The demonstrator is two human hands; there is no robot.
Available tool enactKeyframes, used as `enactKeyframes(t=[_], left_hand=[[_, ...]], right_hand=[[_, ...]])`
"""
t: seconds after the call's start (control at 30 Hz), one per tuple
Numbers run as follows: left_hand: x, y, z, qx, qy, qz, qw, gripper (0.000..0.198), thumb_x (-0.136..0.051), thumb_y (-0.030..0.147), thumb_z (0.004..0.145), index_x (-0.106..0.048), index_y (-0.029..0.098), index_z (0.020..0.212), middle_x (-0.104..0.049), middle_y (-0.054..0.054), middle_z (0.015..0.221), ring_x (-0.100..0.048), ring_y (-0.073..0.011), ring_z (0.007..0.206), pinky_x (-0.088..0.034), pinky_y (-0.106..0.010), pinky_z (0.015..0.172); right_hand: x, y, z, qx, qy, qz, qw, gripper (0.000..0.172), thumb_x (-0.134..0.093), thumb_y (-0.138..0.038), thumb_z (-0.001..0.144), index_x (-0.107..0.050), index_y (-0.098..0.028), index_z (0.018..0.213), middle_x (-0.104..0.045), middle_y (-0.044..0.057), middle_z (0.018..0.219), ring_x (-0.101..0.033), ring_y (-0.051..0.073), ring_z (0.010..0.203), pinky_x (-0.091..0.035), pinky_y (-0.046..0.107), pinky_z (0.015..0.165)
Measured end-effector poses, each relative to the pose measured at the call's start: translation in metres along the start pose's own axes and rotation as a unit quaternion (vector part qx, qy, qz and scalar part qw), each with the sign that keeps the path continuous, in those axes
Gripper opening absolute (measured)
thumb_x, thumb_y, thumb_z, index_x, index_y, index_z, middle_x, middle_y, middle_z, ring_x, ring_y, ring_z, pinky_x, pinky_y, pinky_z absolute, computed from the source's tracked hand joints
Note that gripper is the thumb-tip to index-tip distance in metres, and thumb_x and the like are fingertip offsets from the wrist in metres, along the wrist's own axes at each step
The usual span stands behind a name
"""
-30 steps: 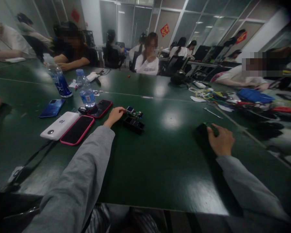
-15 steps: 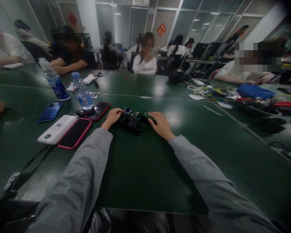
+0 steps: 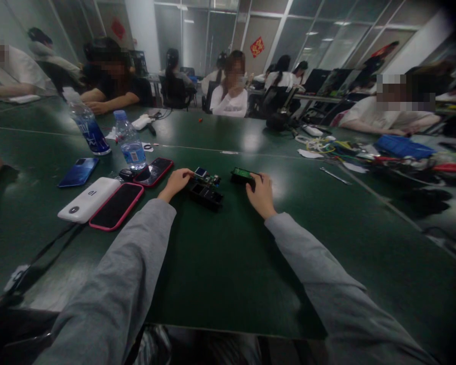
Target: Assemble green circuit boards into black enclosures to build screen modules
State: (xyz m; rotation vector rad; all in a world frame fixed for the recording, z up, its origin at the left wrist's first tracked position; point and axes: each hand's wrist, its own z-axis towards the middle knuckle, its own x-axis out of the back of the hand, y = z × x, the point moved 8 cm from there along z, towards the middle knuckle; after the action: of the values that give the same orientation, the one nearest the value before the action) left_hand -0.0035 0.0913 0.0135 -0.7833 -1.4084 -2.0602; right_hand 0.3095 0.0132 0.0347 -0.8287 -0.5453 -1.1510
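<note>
My left hand (image 3: 176, 182) is closed, its fingertips at the left edge of a small circuit board with a little screen (image 3: 200, 172). Just in front of that board lies a black plastic casing (image 3: 206, 195) with a rectangular window, flat on the green table (image 3: 213, 263). My right hand (image 3: 262, 194) grips the right end of a black case part with a green circuit board in it (image 3: 242, 174). A gap separates this part from the casing. My right fingers hide its right end.
Left of my hands lie a pink-edged phone (image 3: 116, 207), a white power bank (image 3: 87, 200), a blue phone (image 3: 78, 172) and another phone (image 3: 154, 171). Two bottles, one clear (image 3: 131, 142), stand behind. A wrench (image 3: 335, 176) and tangled cables (image 3: 349, 147) lie right. Several people sit around.
My right hand has moved right with the black case part and its green board, away from the casing. My left hand stays at the small screen board.
</note>
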Motion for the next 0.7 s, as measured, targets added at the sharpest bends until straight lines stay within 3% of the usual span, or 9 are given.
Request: enactKeyframes(t=[0.2, 0.43, 0.5, 0.6, 0.7], left_hand=[[0.001, 0.001, -0.001, 0.001, 0.001, 0.016, 1.000, 0.027, -0.049, 0.018, 0.087, -0.073, 0.022, 0.100, -0.074, -0.003, 0.105, -0.066, -0.0186, 0.101, -0.048, -0.031, 0.094], [0.000, 0.000, 0.001, -0.010, 0.009, 0.010, 1.000, 0.026, -0.049, 0.018, 0.087, -0.073, 0.021, 0.098, -0.074, -0.004, 0.103, -0.066, -0.0193, 0.098, -0.048, -0.031, 0.091], [-0.001, -0.001, 0.002, -0.012, 0.007, 0.006, 1.000, 0.026, -0.050, 0.017, 0.087, -0.073, 0.020, 0.098, -0.074, -0.004, 0.102, -0.066, -0.0191, 0.097, -0.048, -0.030, 0.090], [-0.002, -0.003, 0.003, -0.014, 0.006, -0.001, 1.000, 0.026, -0.050, 0.016, 0.087, -0.073, 0.019, 0.099, -0.074, -0.005, 0.101, -0.066, -0.0183, 0.095, -0.048, -0.030, 0.088], [-0.003, -0.004, 0.004, -0.016, 0.007, -0.003, 1.000, 0.026, -0.050, 0.016, 0.087, -0.072, 0.019, 0.099, -0.074, -0.005, 0.102, -0.065, -0.0181, 0.095, -0.047, -0.030, 0.088]], right_hand=[[0.007, -0.013, -0.002, 0.026, 0.013, 0.005, 1.000, 0.048, -0.041, -0.039, 0.094, -0.047, -0.018, 0.136, -0.037, 0.017, 0.141, -0.036, 0.035, 0.130, -0.041, 0.055, 0.101], [0.026, -0.071, -0.018, 0.124, -0.023, 0.048, 0.991, 0.056, -0.033, -0.045, 0.099, -0.020, -0.027, 0.151, -0.018, 0.006, 0.158, -0.023, 0.027, 0.143, -0.028, 0.051, 0.114], [0.025, -0.091, -0.027, 0.155, -0.060, 0.064, 0.984, 0.059, -0.032, -0.048, 0.099, -0.016, -0.028, 0.153, -0.018, 0.004, 0.158, -0.020, 0.025, 0.145, -0.029, 0.049, 0.114], [0.012, -0.120, -0.043, 0.232, -0.172, 0.091, 0.953, 0.053, -0.024, -0.047, 0.101, -0.020, -0.031, 0.152, -0.030, -0.004, 0.154, -0.021, 0.019, 0.145, -0.033, 0.042, 0.113], [0.004, -0.126, -0.050, 0.243, -0.236, 0.109, 0.934, 0.049, -0.020, -0.048, 0.103, -0.029, -0.031, 0.148, -0.041, -0.006, 0.147, -0.029, 0.015, 0.141, -0.034, 0.037, 0.112]])
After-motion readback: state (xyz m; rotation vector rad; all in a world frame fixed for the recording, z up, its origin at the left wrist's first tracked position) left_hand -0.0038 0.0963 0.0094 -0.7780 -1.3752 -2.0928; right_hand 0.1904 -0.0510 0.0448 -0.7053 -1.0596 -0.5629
